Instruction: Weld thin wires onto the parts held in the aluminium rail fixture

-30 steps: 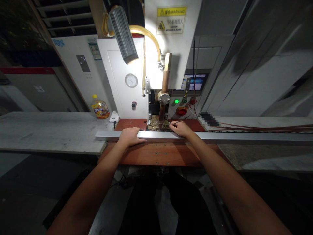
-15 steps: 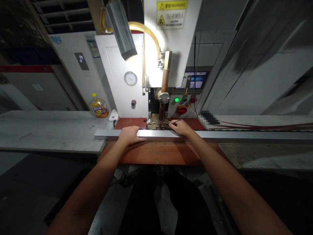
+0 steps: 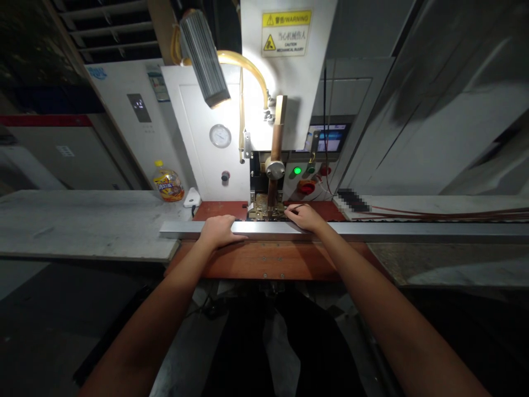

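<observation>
A long silver metal bar (image 3: 397,229) lies across the reddish-brown work plate and reaches far to the right. My left hand (image 3: 219,230) grips its left part, fingers over the top and far side, thumb along the near side. My right hand (image 3: 305,216) rests at the bar's far edge, fingertips pinched together beside a brass-coloured fixture (image 3: 261,207); anything between them is too small to make out. Just left of those fingertips, an upright copper-coloured rod (image 3: 273,192) of the machine comes down onto the fixture, behind the bar.
The white machine (image 3: 202,88) carries a gauge, a lit green button (image 3: 297,171) and a screen. A lamp (image 3: 204,60) hangs above. On the left table (image 3: 82,226) stands a yellow-capped bottle (image 3: 168,183). Thin reddish rods (image 3: 433,212) lie behind the bar at right.
The view has tilted slightly, so the machine sits a little lower in the picture. Both hands and the bar keep practically the same places.
</observation>
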The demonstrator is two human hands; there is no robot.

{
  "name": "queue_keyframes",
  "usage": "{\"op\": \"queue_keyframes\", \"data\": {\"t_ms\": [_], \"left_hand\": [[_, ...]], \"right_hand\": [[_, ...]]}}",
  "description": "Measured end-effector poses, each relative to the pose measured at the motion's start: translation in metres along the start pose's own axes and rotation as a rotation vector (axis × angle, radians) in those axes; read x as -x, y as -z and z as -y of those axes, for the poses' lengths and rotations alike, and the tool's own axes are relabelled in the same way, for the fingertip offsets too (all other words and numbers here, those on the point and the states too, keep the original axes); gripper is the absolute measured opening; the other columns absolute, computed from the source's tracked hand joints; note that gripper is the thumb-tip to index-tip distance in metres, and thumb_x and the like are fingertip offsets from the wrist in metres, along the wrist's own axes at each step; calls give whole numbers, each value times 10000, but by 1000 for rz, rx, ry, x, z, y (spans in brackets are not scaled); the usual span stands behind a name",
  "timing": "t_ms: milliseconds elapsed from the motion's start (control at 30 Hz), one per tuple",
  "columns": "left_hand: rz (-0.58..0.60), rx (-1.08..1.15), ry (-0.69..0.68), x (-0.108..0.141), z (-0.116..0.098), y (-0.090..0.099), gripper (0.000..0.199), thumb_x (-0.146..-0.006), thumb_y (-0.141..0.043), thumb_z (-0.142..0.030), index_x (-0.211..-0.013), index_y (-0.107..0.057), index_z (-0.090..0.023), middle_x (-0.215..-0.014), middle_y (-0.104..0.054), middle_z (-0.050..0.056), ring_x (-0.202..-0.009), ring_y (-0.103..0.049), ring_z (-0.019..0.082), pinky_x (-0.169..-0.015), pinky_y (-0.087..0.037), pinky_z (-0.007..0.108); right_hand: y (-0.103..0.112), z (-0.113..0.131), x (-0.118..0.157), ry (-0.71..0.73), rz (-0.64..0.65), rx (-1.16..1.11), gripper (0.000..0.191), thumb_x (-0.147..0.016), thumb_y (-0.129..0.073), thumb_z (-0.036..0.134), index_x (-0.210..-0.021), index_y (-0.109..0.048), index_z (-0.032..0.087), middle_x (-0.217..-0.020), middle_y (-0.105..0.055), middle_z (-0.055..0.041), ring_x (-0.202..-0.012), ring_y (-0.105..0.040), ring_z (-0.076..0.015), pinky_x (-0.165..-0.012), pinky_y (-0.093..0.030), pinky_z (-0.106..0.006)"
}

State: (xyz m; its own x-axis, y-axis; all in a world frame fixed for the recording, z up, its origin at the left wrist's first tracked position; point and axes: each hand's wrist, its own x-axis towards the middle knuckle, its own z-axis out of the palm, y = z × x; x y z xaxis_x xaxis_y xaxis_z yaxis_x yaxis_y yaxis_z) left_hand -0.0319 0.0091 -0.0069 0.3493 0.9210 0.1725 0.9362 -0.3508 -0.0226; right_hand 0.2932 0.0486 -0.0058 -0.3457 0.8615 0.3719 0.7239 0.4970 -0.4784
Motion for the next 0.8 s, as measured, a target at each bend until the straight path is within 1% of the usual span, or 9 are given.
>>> {"op": "queue_keyframes", "data": {"t_ms": [133,300,500,800], "left_hand": [[-6,0,4,1,0,-1,811,-689,-506,-890,-1159,-654,-247,-1171,-721,102,-1043,-663,323,-844,-465,372],[-3,-5,2,2,-1,0,834,-687,-488,-902,-1156,-662,-234,-1166,-723,104,-1043,-665,325,-840,-470,372],[0,-10,15,4,-3,0,805,-698,-507,-881,-1175,-664,-251,-1175,-719,97,-1056,-659,316,-857,-463,363],[-40,-11,7,11,-6,0,764,-727,-530,-845,-1189,-643,-247,-1174,-709,95,-1056,-649,309,-870,-457,374]], "right_hand": [[0,1,1,-1,-3,8,274,-894,-523,336,-797,-752,219,-862,-774,-51,-779,-664,-199,-769,-465,-274],[1,3,2,1,-11,20,288,-904,-507,334,-801,-748,215,-874,-775,-61,-797,-675,-205,-779,-464,-278],[2,6,4,6,-27,46,288,-902,-505,325,-779,-746,227,-874,-779,-60,-808,-687,-211,-785,-470,-278],[2,8,11,-5,-43,81,290,-918,-497,351,-829,-750,241,-915,-784,-51,-841,-691,-217,-806,-470,-283]]}}
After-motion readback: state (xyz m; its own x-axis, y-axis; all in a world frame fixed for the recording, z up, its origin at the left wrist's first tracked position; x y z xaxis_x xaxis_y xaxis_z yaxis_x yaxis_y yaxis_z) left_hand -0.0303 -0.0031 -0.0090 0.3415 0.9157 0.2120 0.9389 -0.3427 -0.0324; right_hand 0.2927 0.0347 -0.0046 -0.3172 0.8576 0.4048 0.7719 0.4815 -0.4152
